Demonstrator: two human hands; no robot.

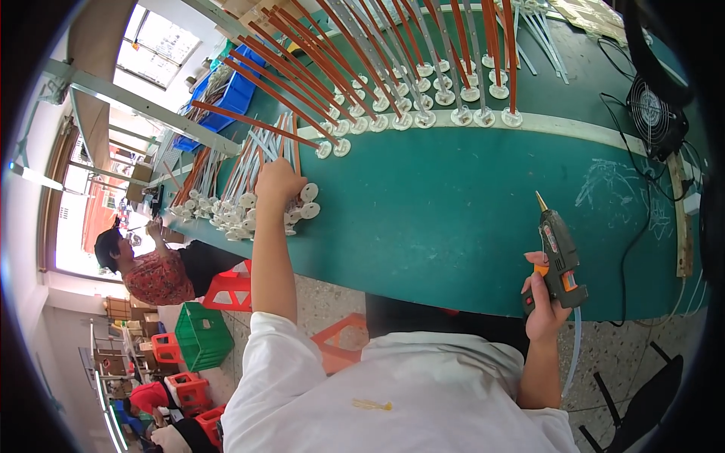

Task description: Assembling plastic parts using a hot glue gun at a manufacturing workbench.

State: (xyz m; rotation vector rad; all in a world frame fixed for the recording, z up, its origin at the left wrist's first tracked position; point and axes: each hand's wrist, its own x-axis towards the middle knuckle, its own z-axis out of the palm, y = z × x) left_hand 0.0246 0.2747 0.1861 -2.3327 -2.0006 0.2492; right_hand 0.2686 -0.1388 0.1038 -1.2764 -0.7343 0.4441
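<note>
My right hand [545, 302] is wrapped round the handle of a dark hot glue gun [560, 253] with an orange trigger. Its brass nozzle points away over the green table, and a pale glue stick [578, 325] hangs from its rear end. On the left, my left hand [279, 181] reaches into a heap of thin brown and silver sticks [266, 147] with round white bases [240, 215]. Its fingers look closed, but the back of the hand hides their tips and what they hold. White discs [309, 192] lie right beside its thumb.
Rows of brown and silver sticks [423, 60] stand on clear round bases [425, 119] along a pale strip at the back. A black fan [655, 109] with cables is at the right. A blue bin [234, 94] stands far left; another person [162, 275] sits beyond the table's left end.
</note>
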